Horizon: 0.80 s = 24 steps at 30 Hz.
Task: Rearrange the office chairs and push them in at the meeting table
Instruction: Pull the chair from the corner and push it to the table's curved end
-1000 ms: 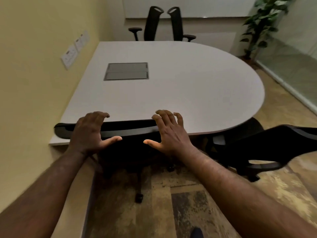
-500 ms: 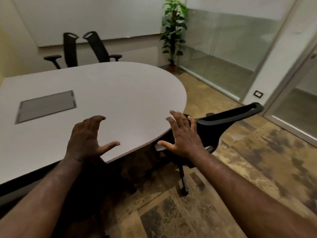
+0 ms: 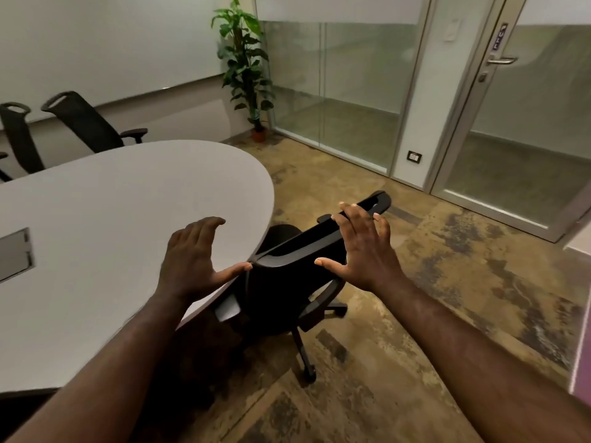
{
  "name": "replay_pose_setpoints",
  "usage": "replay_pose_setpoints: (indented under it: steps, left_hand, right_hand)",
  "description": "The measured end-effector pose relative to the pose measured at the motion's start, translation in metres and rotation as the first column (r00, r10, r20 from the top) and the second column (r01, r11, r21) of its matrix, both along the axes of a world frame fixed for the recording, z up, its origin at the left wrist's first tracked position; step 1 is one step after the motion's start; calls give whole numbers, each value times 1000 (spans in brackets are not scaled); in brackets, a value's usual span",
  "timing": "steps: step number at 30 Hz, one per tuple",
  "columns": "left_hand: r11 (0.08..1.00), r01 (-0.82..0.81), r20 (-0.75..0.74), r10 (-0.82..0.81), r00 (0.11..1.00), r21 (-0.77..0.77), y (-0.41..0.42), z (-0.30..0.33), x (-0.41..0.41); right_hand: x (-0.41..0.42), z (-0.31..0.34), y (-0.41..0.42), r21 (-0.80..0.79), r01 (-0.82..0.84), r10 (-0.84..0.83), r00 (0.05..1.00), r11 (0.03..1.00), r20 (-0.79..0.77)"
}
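Chair (image 3: pixel 287 276) at the surface's (image 3: pixel 96 219) rounded end is your new target: you've turned from the tucked one, both hands' fingers (image 3: pixel 351 219) spread, grasping nothing yet.

This is an office meeting room. A large white surface (image 3: pixel 105 219) with a rounded end fills the left, a metal cable hatch (image 3: pixel 14 254) set into its top. Black swivel chairs stand around it: one near the rounded end (image 3: pixel 287 279), two at the far side (image 3: pixel 80 123). A whiteboard (image 3: pixel 96 43) covers the far wall, frosted glass partitions (image 3: pixel 351 91) and a glass door (image 3: pixel 527 123) close the right, and a potted plant (image 3: pixel 244 65) occupies the far corner.
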<state>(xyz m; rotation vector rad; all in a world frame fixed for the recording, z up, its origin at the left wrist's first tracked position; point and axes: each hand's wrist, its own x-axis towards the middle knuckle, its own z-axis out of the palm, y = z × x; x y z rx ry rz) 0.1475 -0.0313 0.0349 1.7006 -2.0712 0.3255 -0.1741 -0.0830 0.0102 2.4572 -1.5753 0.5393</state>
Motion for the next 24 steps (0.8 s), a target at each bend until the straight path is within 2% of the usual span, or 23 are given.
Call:
replay_pose_setpoints:
  steps: [8,14,20,24]
  left_hand:
    - [990,137,-45,-135,990,28,-76,-8,-68]
    - [975,218,-105,-213,971,35,-130,-23,-102]
    - [966,243,-129,-230,965,92,-159,-33,-114]
    - [961,246,-161,-225,961,128,-161,-39,-115]
  right_hand:
    - [-63,-10,-40,21,109,-110,994,994,28]
    - [-85,-22,-71,64,146,-143,989,987,-47]
    - [-82,-28,-103,105,75,-65,994,992,-90]
    - [-76,-36,-129,106,-51,61,993,993,-96]
